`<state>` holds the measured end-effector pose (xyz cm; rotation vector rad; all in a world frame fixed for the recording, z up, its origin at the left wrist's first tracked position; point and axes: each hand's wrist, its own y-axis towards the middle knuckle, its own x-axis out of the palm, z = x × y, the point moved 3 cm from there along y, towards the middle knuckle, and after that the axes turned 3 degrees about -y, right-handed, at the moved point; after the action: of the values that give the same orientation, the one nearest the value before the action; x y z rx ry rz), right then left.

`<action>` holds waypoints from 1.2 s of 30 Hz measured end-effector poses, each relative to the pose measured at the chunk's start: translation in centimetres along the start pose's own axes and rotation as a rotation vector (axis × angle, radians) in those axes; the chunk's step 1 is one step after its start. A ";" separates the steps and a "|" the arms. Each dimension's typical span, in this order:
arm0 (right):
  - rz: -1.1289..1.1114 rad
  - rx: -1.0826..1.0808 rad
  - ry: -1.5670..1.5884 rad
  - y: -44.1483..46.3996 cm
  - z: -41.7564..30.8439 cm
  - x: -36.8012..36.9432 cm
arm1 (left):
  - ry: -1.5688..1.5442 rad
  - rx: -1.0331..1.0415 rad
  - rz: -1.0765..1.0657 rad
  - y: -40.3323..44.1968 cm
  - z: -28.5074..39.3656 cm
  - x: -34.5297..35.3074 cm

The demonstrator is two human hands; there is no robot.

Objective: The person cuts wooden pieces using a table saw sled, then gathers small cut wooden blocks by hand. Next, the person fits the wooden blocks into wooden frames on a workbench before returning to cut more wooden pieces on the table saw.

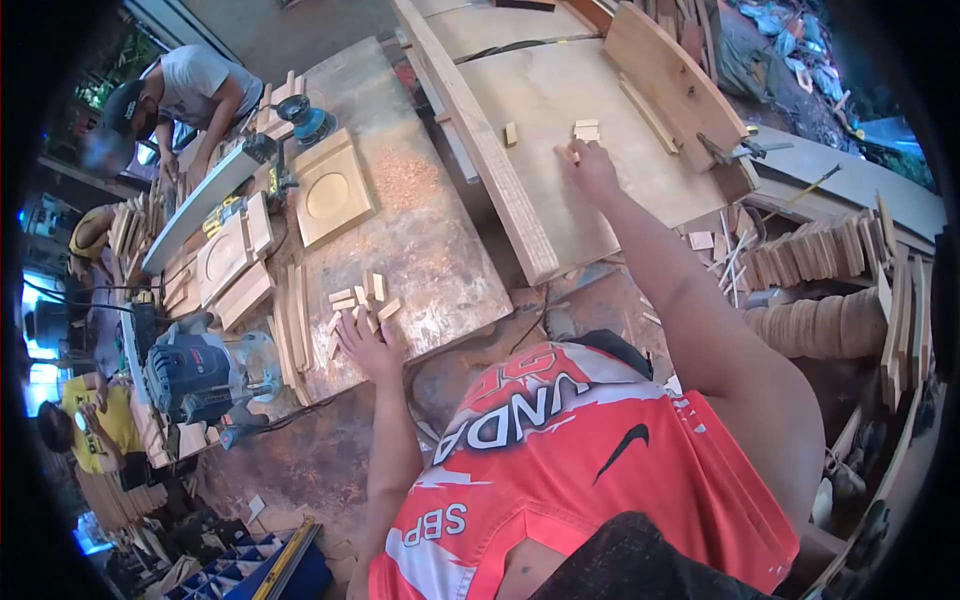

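My left hand [370,347] rests on the worn workbench, its fingers spread over a loose cluster of small wooden blocks [378,287]. Some of those blocks are partly hidden under the fingers. Out to the right, my right hand [592,170] is over a smooth plywood panel [520,95], with thumb and fingers closed around what looks like a small wooden block. Just beyond its knuckles lies a short stack of similar pieces [586,130]. A single block [511,134] stands apart to the left, near the long wooden rail [480,150].
A recessed wooden panel [341,232], a sander [305,120] and a blue router [195,370] occupy the bench. A clamp [745,150] grips an upright board [675,85]. Stacked wood pieces [810,255] line the right. Co-workers [205,85] are at the left.
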<state>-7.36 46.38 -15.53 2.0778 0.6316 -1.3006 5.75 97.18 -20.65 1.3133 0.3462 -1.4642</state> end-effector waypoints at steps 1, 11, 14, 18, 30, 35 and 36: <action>-0.022 -0.032 0.005 0.2 0.3 0.2 | 0.016 0.015 0.013 -0.1 0.0 0.1; -0.619 0.030 1.289 -0.8 -9.7 -7.5 | 0.074 0.114 -0.065 0.5 1.6 -1.3; -0.801 -0.619 0.939 -3.3 -21.6 -9.5 | 0.084 0.074 -0.055 0.5 1.3 -1.2; -0.917 -0.922 0.084 -6.3 -32.4 -0.8 | 0.027 0.050 -0.011 0.3 0.9 -1.0; -0.694 -0.816 0.523 -4.2 -32.7 1.6 | -0.074 0.036 0.057 0.1 -0.4 -0.7; -0.194 -0.342 0.387 9.1 -16.9 -4.1 | -0.095 0.065 0.037 0.0 -0.2 -0.6; -0.185 -0.234 0.210 10.5 -13.0 -3.4 | -0.066 0.052 0.035 0.0 -0.2 -0.5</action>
<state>6.38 47.88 -5.57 2.0122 1.0383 -1.0540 5.78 97.59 -20.24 1.3025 0.2418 -1.4921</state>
